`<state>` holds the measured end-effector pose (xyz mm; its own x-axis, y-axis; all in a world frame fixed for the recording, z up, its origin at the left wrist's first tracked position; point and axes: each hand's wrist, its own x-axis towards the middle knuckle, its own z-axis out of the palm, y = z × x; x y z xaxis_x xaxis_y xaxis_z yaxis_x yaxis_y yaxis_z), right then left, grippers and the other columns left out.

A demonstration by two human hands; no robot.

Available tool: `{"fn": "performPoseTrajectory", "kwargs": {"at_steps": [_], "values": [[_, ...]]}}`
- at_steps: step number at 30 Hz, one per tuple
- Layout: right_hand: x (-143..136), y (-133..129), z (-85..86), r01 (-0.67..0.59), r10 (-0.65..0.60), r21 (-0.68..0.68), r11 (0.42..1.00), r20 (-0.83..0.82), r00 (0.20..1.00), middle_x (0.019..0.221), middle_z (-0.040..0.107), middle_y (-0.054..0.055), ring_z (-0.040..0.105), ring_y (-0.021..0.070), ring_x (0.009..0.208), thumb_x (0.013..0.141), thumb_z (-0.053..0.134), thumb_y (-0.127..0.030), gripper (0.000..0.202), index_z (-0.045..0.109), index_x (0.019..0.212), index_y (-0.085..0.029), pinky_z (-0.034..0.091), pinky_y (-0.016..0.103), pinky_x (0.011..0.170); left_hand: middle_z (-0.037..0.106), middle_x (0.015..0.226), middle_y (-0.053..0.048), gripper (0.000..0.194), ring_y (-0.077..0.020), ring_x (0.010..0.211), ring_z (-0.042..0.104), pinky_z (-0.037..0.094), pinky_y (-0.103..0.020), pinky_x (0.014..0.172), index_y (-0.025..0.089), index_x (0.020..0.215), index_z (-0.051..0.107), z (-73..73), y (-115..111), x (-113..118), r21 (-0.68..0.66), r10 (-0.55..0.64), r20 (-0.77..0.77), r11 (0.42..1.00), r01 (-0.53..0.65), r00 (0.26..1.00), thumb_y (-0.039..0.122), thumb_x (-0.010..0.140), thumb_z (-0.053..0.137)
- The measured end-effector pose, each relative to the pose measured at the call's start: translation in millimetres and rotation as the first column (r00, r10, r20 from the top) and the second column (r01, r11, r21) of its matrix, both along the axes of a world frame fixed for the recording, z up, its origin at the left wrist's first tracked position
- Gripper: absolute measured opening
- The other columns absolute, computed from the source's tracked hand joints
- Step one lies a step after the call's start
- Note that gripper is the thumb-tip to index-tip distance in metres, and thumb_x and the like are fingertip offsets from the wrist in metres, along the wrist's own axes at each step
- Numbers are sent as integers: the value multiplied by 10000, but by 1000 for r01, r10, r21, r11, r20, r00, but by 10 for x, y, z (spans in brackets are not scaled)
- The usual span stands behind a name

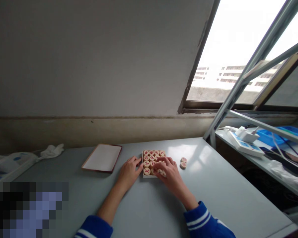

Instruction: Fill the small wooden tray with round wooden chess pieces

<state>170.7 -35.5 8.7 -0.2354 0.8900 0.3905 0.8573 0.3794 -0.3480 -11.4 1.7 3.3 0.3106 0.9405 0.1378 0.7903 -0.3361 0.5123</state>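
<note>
A shallow white-walled box (149,176) sits on the table, filled with rows of round wooden xiangqi pieces (146,163) bearing red characters. My left hand (129,170) rests at its left side, fingertips and thumb against the wall, fingers apart. Over the box's right part my right hand (171,173) bends down, thumb and fingers curled round a piece at the near right; the fingers partly hide it and its neighbours. Two loose xiangqi discs (183,165) lie on the table just right of that hand, one close behind the other.
An upturned lid (103,158), white inside with a reddish rim, lies left of the box. A white cloth-like thing (51,151) is at the far left. A metal frame post (223,115) rises at the table's right corner, beside a shelf with a power strip (245,143).
</note>
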Motion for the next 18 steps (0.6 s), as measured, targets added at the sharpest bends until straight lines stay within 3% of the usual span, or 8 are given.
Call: {"fn": "performPoseTrajectory", "kwargs": {"at_steps": [3, 7, 12, 16, 18], "values": [[76, -1, 47, 39, -39, 57, 998, -13, 999, 1015, 566, 28, 463, 225, 977, 718, 667, -285, 118, 621, 826, -265, 371, 356, 791, 586, 928, -58, 362, -167, 904, 541, 407, -258, 807, 190, 1071, 595, 13, -4, -1, -3, 0, -3, 1000, 0, 1000, 345, 848, 357], [328, -54, 75, 225, -222, 135, 965, -37, 974, 982, 559, 35, 470, 232, 928, 735, 629, -372, 121, 638, 796, -268, 354, 374, 768, 592, 939, -62, 367, -168, 910, 541, 409, -260, 804, 191, 1070, 599, -1, -1, 0, 9, 2, 5, 1000, -2, 1000, 349, 850, 350], [662, -145, -41, 424, -425, 31, 905, 38, 904, 1006, 540, 50, 457, 275, 938, 731, 573, -420, 170, 646, 740, -266, 349, 404, 710, 595, 940, -64, 379, -167, 924, 543, 405, -260, 825, 183, 1084, 592, -45, 18, -5, 24, -1, 6, 1000, 1, 1000, 357, 851, 347], [702, -133, -96, 517, -520, 95, 851, 7, 854, 1113, 500, 83, 430, 288, 996, 780, 450, -294, 271, 564, 1016, -224, 361, 427, 730, 590, 934, -68, 387, -171, 925, 548, 409, -264, 822, 171, 1080, 594, -47, 23, -8, 29, -4, -7, 1000, 4, 1000, 358, 851, 344], [602, -108, -78, 442, -441, 133, 887, -39, 897, 1153, 487, 84, 425, 272, 1014, 788, 424, -239, 349, 489, 1129, -215, 368, 413, 751, 589, 929, -69, 388, -174, 923, 550, 410, -269, 821, 167, 1079, 594, -43, 21, -8, 31, -2, -10, 1000, 3, 1000, 357, 850, 346]]}}
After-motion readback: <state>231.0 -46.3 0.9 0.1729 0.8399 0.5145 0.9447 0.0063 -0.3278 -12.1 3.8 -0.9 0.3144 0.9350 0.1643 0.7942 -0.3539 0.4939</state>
